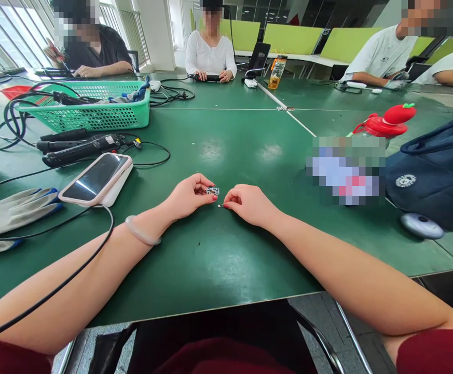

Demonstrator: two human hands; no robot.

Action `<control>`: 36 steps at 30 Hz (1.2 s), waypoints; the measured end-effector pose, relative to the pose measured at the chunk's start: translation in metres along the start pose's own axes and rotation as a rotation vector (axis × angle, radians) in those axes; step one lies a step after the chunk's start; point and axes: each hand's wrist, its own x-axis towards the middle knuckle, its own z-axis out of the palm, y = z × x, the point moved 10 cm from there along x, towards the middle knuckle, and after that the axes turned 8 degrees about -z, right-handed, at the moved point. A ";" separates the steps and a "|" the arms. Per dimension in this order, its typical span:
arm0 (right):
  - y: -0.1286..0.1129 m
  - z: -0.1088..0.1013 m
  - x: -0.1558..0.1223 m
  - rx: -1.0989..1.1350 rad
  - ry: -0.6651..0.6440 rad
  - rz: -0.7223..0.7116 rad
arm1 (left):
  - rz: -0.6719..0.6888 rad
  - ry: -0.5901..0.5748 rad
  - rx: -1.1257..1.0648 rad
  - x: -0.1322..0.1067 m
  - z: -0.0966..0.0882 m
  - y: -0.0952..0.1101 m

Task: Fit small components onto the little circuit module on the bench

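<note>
Over the middle of the green table (234, 259), my left hand (191, 196) pinches a small circuit board (213, 191) between thumb and fingers. My right hand (251, 203) is close beside it, closed on a tiny light-coloured strip (221, 206) that pokes out from the fingertips. What kind of part the strip is, I cannot make out. A narrow gap separates the strip from the board. A pale bangle (142, 232) circles my left wrist.
Left of my hands are a phone (96, 179), work gloves (16, 210), a black cable (94, 254), black handheld devices (80, 148) and a green basket (97, 114). A navy bag (436, 171) and a red-capped bottle (382, 124) stand right. Several people sit beyond.
</note>
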 end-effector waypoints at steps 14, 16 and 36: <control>-0.009 -0.035 -0.009 -0.003 0.348 -0.004 | 0.005 -0.022 0.142 -0.004 0.008 0.002; -0.019 -0.030 -0.007 0.016 0.322 -0.070 | 0.011 -0.028 0.179 -0.006 0.010 0.003; -0.023 -0.016 -0.004 -0.040 0.221 -0.101 | 0.024 -0.071 0.264 -0.006 0.014 0.001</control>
